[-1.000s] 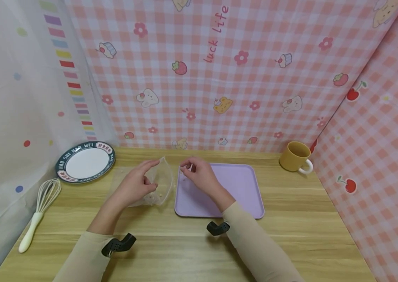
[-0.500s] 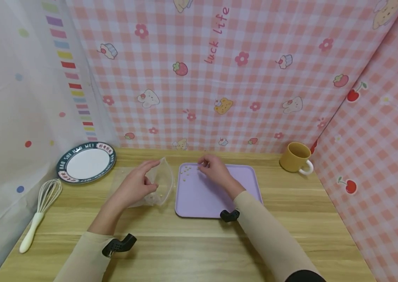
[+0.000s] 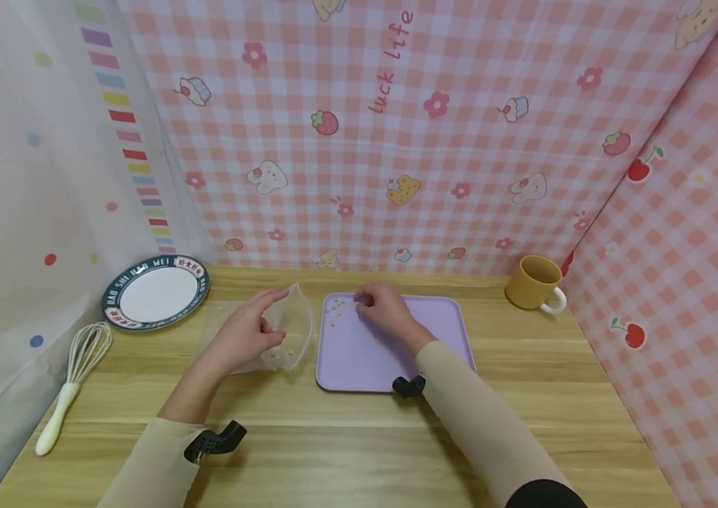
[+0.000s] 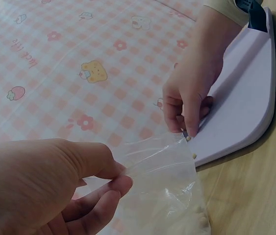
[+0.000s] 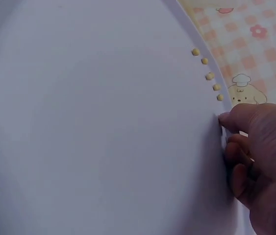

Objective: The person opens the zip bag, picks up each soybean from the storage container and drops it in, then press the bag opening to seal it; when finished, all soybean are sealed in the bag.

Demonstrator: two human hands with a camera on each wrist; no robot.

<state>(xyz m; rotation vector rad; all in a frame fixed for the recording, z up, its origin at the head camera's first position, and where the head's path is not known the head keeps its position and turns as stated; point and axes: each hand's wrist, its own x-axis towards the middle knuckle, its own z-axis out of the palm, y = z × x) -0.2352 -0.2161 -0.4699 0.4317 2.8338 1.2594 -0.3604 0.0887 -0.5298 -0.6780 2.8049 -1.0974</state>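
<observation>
Left hand of mine has the clear plastic bag in a pinch, thumb and fingers nearly closed with the thin film between them, as the left wrist view shows. I think I hold it near the mouth so that the opening gapes towards the purple tray, which lies flat just to the right; that short gap would spare my other hand a long reach. A few small bits show inside the bag. Pale yellow pellets sit in the far left corner of the tray, and the right wrist view shows five in a loose line near the rim, spaced apart, which looks deliberate to me. Beside them, my right hand is down at the tray's far edge, fingers curled, index and thumb close together, with a fingertip at the surface; I cannot tell whether a pellet is under or between the tips. The plate, whisk and yellow mug stand well off to the sides, seemingly out of my hands' way.
</observation>
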